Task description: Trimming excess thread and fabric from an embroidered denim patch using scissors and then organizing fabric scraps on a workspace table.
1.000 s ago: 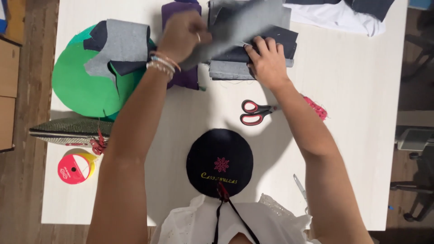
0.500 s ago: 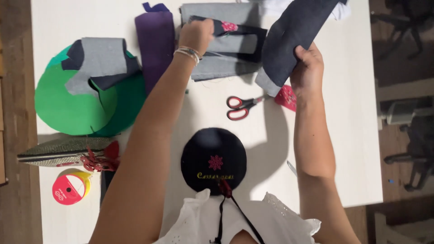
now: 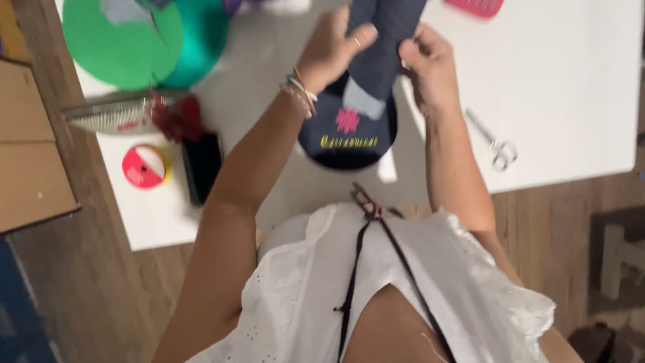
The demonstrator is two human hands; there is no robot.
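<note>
Green felt circle [image 3: 121,37] lies far left, red ribbon spool [image 3: 144,166] nearer. Dark grey fabric piece [image 3: 383,40] is pinched by left hand [image 3: 329,50] & right hand [image 3: 430,67] – held over dark round cap [image 3: 346,131]; positioning step, steady alignment needed next. Small scissors [image 3: 496,144] at right.

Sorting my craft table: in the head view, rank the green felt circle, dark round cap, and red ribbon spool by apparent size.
1. green felt circle, though cut off by the frame
2. dark round cap, partly covered
3. red ribbon spool
</note>
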